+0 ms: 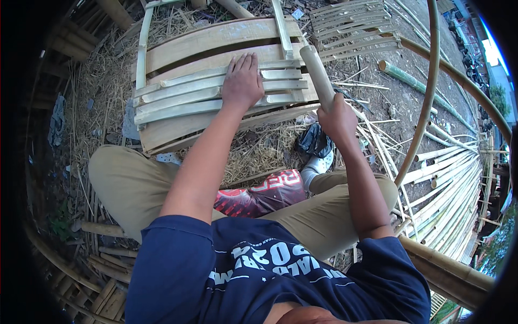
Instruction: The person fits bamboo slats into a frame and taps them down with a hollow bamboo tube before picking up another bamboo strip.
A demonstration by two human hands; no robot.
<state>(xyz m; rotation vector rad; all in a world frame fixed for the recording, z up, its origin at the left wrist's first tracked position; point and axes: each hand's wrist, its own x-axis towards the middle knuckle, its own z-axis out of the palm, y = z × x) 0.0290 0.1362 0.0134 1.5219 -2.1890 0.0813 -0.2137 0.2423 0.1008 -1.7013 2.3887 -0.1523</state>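
My left hand [243, 85] lies flat with fingers stretched over pale bamboo slats [189, 96], pressing on them from above. The slats run side by side across a low wooden plank table [216, 40], and two upright bamboo strips meet them, one at the left end [143, 48] and one near the right end [283, 29]. In my right hand [339, 120] is a thick round wooden stick [317, 73], gripped at its lower end. Its upper end tilts left, just beside the table's right edge.
A finished-looking bamboo slat rack [353, 27] lies beyond the table at the right. Many split bamboo poles [448, 197] are piled on the right, under a curved bamboo pole [429, 97]. Straw and shavings cover the ground. A black plastic bag [314, 141] lies near my foot.
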